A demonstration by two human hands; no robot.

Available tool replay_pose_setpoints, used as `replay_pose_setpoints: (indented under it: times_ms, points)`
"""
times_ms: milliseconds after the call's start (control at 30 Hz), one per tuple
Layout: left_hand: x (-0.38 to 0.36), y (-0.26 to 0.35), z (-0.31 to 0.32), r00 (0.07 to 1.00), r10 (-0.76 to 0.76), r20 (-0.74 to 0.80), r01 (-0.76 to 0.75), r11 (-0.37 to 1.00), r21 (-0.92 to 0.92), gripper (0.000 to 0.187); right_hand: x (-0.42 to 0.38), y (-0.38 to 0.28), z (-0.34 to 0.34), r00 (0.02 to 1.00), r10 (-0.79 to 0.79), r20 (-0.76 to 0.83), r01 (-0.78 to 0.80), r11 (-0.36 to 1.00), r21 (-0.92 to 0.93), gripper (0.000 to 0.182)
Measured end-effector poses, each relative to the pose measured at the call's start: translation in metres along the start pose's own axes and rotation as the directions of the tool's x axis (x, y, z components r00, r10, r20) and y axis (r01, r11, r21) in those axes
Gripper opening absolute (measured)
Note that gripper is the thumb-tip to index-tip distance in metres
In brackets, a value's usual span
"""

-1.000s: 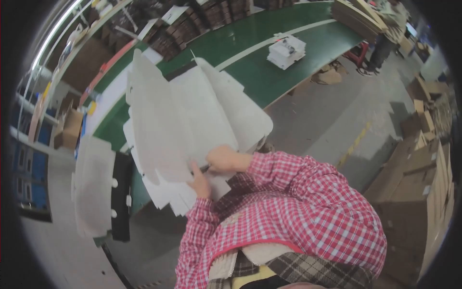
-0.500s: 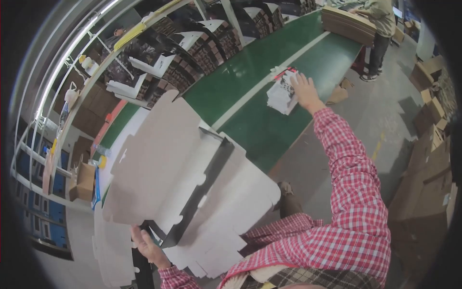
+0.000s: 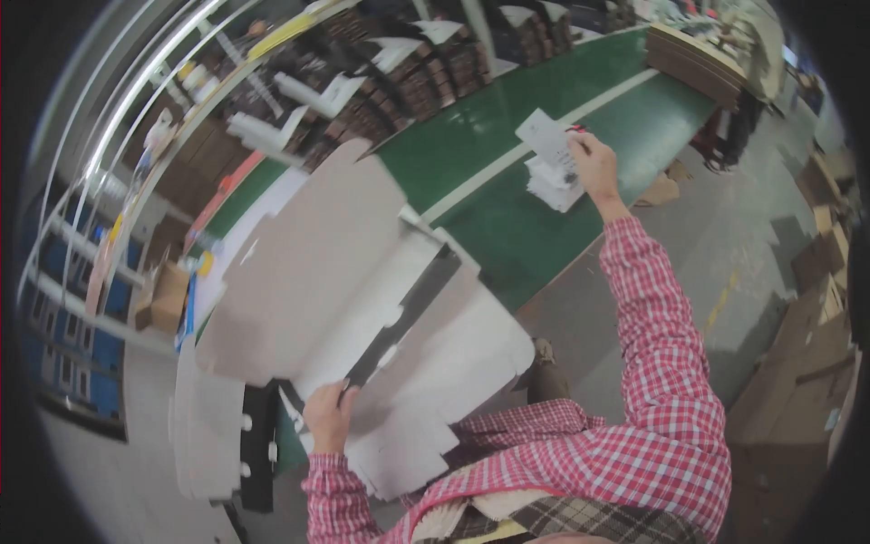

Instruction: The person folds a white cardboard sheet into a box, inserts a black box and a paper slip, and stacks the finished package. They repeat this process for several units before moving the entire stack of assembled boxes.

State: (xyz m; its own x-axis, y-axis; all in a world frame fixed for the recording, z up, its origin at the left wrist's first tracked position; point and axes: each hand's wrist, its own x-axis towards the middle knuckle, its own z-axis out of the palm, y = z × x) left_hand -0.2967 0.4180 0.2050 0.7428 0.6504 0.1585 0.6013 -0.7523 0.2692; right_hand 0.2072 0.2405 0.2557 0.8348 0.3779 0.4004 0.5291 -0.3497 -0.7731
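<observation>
A partly folded cardboard box (image 3: 304,258), white inside with a dark strip along its wall, lies open before me. My left hand (image 3: 328,417) pinches the box at the near end of the dark-edged wall. My right hand (image 3: 596,172) is closed on the edge of a printed white paper sheet (image 3: 546,134), lifted above the green table. Beneath it sits a stack of similar papers (image 3: 553,189), with a small red item partly hidden by my fingers. More flat white box blanks (image 3: 417,426) lie under the box and toward me.
The long green table (image 3: 507,245) runs away to the upper right. At its far end stand brown cardboard pieces (image 3: 693,63) beside another person (image 3: 757,50). Stacked dark boxes (image 3: 399,82) line the far side. Brown cartons (image 3: 797,363) stand along the right.
My right hand has closed on a paper sheet and raised it off the stack. My left hand has moved right from the box's corner to its dark-edged wall and closed there.
</observation>
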Motion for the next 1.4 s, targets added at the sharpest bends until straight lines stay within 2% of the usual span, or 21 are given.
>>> replay_pose_setpoints:
  times_ms: [67, 100, 167, 200, 267, 300, 367, 467, 500, 567, 667, 767, 800, 867, 900, 967, 1067, 1133, 1167, 1333, 1400]
  points:
    - [0.053, 0.0, 0.027, 0.975, 0.204, -0.085, -0.201, 0.979, 0.045, 0.01, -0.009, -0.027, -0.007, 0.989, -0.057, -0.134, 0.09, 0.962, 0.257, 0.011]
    - [0.09, 0.009, 0.035, 0.957, 0.266, -0.119, -0.264, 0.964, 0.031, 0.01, -0.004, -0.037, -0.008, 0.963, -0.207, -0.171, 0.239, 0.95, 0.201, 0.007]
    - [0.164, 0.028, 0.05, 0.837, 0.486, -0.25, -0.503, 0.864, -0.005, 0.014, 0.005, -0.057, -0.01, 0.655, -0.726, -0.209, 0.733, 0.678, -0.057, 0.022]
    - [0.185, 0.033, 0.048, 0.826, 0.511, -0.239, -0.528, 0.849, -0.009, 0.013, 0.013, -0.061, -0.003, 0.593, -0.785, -0.181, 0.781, 0.615, -0.111, 0.02]
    - [0.228, 0.046, 0.043, 0.78, 0.595, -0.194, -0.609, 0.793, -0.016, 0.01, 0.027, -0.07, 0.009, 0.311, -0.95, -0.023, 0.911, 0.305, -0.276, 0.015]
    - [0.235, 0.05, 0.037, 0.775, 0.602, -0.193, -0.614, 0.789, -0.004, 0.011, 0.036, -0.054, 0.011, 0.347, -0.922, 0.169, 0.904, 0.282, -0.322, 0.015]
    - [0.248, 0.059, 0.027, 0.766, 0.614, -0.189, -0.617, 0.785, 0.05, 0.016, 0.052, -0.022, 0.012, 0.43, -0.465, 0.774, 0.898, 0.132, -0.42, 0.027]
    - [0.245, 0.073, 0.025, 0.749, 0.616, -0.243, -0.618, 0.782, 0.078, 0.031, 0.019, -0.013, -0.059, 0.661, -0.364, 0.656, 0.718, 0.562, -0.411, 0.041]
    - [0.249, 0.091, 0.034, 0.733, 0.641, -0.229, -0.649, 0.759, 0.05, 0.03, -0.006, -0.019, -0.091, 0.704, -0.233, 0.671, 0.618, 0.666, -0.418, 0.039]
    - [0.254, 0.13, 0.052, 0.703, 0.685, -0.189, -0.7, 0.714, -0.012, 0.043, -0.058, -0.035, -0.151, 0.653, 0.204, 0.729, 0.148, 0.91, -0.387, 0.075]
    - [0.28, 0.201, 0.073, 0.558, 0.744, -0.368, -0.802, 0.597, -0.009, 0.051, -0.123, -0.032, -0.162, 0.826, 0.442, 0.35, -0.391, 0.896, -0.21, 0.081]
    - [0.295, 0.253, 0.062, 0.781, 0.611, 0.134, -0.579, 0.787, -0.214, 0.057, -0.132, -0.003, -0.149, 0.875, 0.47, -0.118, -0.484, 0.862, -0.154, 0.069]
    - [0.293, 0.256, 0.065, 0.748, 0.658, 0.093, -0.628, 0.746, -0.222, 0.049, -0.132, -0.002, -0.15, 0.863, 0.497, -0.092, -0.506, 0.851, -0.141, 0.07]
    - [0.292, 0.266, 0.069, 0.57, 0.818, -0.073, -0.804, 0.537, -0.255, 0.039, -0.133, -0.003, -0.159, 0.797, 0.604, 0.0, -0.599, 0.792, -0.12, 0.073]
    - [0.277, 0.269, 0.064, 0.503, 0.862, -0.065, -0.853, 0.483, -0.198, 0.042, -0.136, -0.003, -0.168, 0.789, 0.614, -0.005, -0.609, 0.782, -0.131, 0.074]
    - [0.249, 0.284, 0.056, 0.219, 0.975, 0.023, -0.976, 0.219, 0.017, 0.058, -0.147, -0.003, -0.193, 0.74, 0.672, -0.022, -0.665, 0.726, -0.174, 0.075]
    - [0.234, 0.342, 0.069, 0.131, 0.991, 0.035, -0.991, 0.13, 0.038, 0.043, -0.185, 0.03, -0.239, 0.713, 0.679, -0.176, -0.702, 0.687, -0.187, 0.078]
    - [0.213, 0.404, 0.082, -0.093, 0.996, -0.004, -0.996, -0.092, 0.017, 0.026, -0.255, 0.042, -0.262, 0.65, 0.673, -0.353, -0.728, 0.685, -0.032, 0.068]
    - [0.192, 0.442, 0.092, -0.247, 0.968, -0.043, -0.969, -0.247, -0.01, 0.02, -0.3, 0.046, -0.279, 0.575, 0.668, -0.472, -0.735, 0.675, 0.061, 0.062]
    - [0.046, 0.562, 0.04, -0.694, 0.719, 0.028, -0.712, -0.692, 0.116, 0.005, -0.472, -0.01, -0.311, 0.089, 0.649, -0.755, -0.689, 0.588, 0.424, 0.064]
    - [0.023, 0.604, 0.014, -0.82, 0.54, -0.187, -0.571, -0.759, 0.314, 0.008, -0.492, -0.044, -0.318, 0.008, 0.581, -0.814, -0.584, 0.663, 0.468, 0.066]
